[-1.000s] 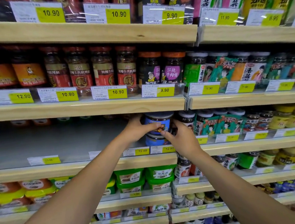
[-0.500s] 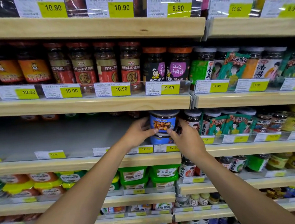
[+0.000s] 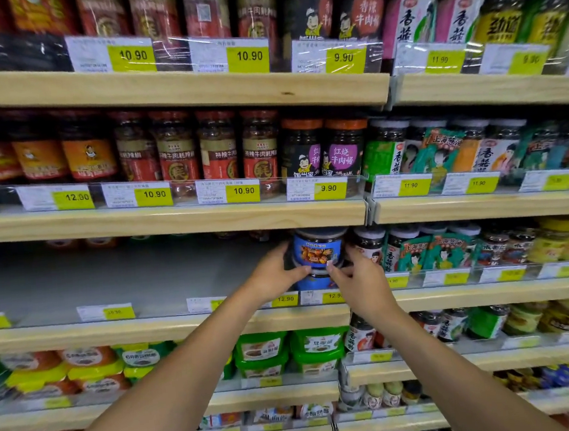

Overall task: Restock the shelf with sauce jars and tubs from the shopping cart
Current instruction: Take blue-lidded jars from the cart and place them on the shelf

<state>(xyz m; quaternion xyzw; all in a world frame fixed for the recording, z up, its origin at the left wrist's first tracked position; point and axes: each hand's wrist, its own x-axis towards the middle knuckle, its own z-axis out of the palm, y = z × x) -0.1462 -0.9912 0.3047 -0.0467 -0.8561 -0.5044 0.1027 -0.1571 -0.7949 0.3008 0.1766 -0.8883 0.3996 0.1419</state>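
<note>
Head view, hands: the left hand (image 3: 273, 274) and the right hand (image 3: 359, 279) are both clamped on one round blue-labelled sauce jar with a dark lid (image 3: 319, 250), the left from its left side, the right from the lower right, with the fingertips (image 3: 332, 269) at the label's bottom edge.
Head view, place of the jar: it is upright on the third pale wooden shelf board from the top (image 3: 148, 330), and it sits on top of a second blue jar (image 3: 313, 281), of which only a small part shows between the hands.
Head view, neighbours: just right of the stack stands a row of dark jars with white lids and green paper labels (image 3: 413, 252). To the left the grey shelf floor (image 3: 110, 282) carries no goods behind its yellow price tags (image 3: 285, 299).
Head view, other shelves: the rows of red-lidded sauce jars (image 3: 174, 149) above look full, and the green plastic tubs (image 3: 317, 346) below are stacked.
Progress, as a judgement: the work seems near its beginning, with only this blue stack placed. The long left part of the shelf is not filled yet.
Not visible: the shopping cart is outside the picture, so I cannot tell how many jars and tubs remain.
</note>
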